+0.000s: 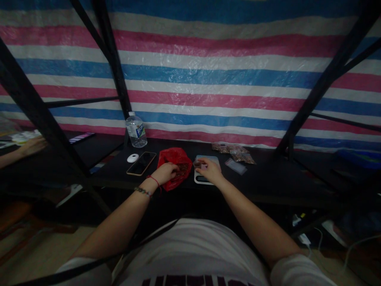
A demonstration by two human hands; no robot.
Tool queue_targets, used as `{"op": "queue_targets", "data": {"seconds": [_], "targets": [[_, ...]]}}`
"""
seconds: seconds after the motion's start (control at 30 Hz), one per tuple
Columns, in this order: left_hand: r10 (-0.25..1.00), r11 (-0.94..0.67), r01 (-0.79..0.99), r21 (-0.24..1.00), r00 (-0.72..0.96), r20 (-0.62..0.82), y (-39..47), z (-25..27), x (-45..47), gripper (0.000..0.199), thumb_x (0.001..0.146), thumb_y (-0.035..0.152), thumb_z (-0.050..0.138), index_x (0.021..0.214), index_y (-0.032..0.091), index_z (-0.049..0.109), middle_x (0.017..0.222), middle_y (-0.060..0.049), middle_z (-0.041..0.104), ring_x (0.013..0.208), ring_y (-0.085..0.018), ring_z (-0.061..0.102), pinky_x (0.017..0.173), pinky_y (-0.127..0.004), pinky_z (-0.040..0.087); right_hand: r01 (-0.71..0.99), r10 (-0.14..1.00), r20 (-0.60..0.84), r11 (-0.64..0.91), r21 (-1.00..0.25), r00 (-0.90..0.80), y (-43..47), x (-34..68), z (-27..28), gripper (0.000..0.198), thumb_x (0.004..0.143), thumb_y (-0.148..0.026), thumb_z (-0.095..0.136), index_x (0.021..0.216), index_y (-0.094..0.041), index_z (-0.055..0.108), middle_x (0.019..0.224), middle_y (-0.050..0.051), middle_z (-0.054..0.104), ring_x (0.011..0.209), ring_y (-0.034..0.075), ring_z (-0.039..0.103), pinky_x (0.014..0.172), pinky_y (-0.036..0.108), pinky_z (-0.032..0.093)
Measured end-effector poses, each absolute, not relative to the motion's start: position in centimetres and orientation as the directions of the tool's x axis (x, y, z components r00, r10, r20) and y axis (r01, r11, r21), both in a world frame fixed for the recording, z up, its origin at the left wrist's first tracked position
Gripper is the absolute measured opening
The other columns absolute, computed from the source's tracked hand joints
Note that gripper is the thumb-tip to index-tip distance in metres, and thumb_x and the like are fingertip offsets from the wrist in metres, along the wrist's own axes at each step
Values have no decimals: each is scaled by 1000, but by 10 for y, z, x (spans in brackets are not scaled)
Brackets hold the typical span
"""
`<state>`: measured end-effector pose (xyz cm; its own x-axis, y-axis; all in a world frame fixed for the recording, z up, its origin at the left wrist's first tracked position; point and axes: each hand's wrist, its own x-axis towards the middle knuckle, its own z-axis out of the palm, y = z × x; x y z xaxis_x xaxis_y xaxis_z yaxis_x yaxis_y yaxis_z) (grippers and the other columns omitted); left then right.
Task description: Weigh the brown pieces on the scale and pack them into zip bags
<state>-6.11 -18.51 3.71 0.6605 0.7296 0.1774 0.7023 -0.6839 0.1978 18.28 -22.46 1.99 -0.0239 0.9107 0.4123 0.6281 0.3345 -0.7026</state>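
A red plastic bag (169, 154) lies wide at the mouth, with small brown grain-like pieces (185, 167) inside. The fingers of my left hand (166, 173) are bent together over those pieces at the mouth; whether any are pinched is too dim to tell. Over a white kitchen scale (216, 159) is my right hand (210, 169). Its thumb and fingers close around a small round cup-like thing (197, 163) at the scale's left side. Part of the scale's top is hidden under that hand, and its dark display shows along the front.
Filled clear packets (229, 148) and small clear bags (236, 166) lie right of the scale. A phone (142, 163), a white round case (132, 158) and a plastic bottle (137, 131) stand left. Black frame posts (111, 55) flank the table. Another person's hand (32, 146) is far left.
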Motion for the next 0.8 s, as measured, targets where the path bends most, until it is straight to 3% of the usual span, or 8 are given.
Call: {"op": "queue_targets", "data": {"seconds": [0.17, 0.23, 0.37, 0.6, 0.8], "targets": [[616, -786, 544, 295, 648, 447, -195, 56, -47, 19, 85, 17, 53, 95, 18, 69, 97, -5, 70, 95, -18, 62, 90, -30, 47, 554, 891, 440, 423, -717, -111, -241, 167, 20, 31, 70, -21, 68, 101, -21, 65, 100, 3, 70, 94, 19, 64, 87, 34, 48], [538, -843, 440, 309, 690, 485, -202, 65, -36, 17, 86, 19, 54, 94, 18, 69, 97, -4, 70, 95, -17, 62, 90, -29, 47, 513, 896, 424, 426, -745, -129, -247, 163, 19, 30, 70, -21, 68, 99, -20, 65, 97, 3, 70, 91, 18, 64, 85, 33, 48], [448, -891, 343, 298, 777, 442, -208, 72, -19, 15, 87, 19, 54, 92, 18, 69, 97, -5, 69, 94, -16, 62, 88, -28, 47, 501, 922, 373, 370, -782, -99, -252, 160, 18, 32, 69, -24, 71, 100, -20, 63, 95, 3, 69, 86, 19, 64, 81, 33, 49], [417, -897, 293, 330, 809, 415, -208, 73, -11, 18, 89, 23, 55, 101, 16, 66, 100, -6, 69, 94, -16, 61, 87, -27, 46, 487, 947, 310, 312, -816, -87, -254, 164, 19, 32, 69, -25, 70, 99, -19, 62, 91, 2, 68, 82, 18, 62, 76, 32, 48], [373, -921, 280, 272, 835, 403, -207, 77, 2, 16, 89, 22, 54, 92, 14, 67, 96, -7, 68, 92, -16, 61, 85, -27, 46, 487, 948, 309, 305, -819, -75, -253, 166, 26, 25, 68, -25, 70, 91, -18, 62, 82, 0, 66, 71, 15, 59, 66, 28, 46]]}}
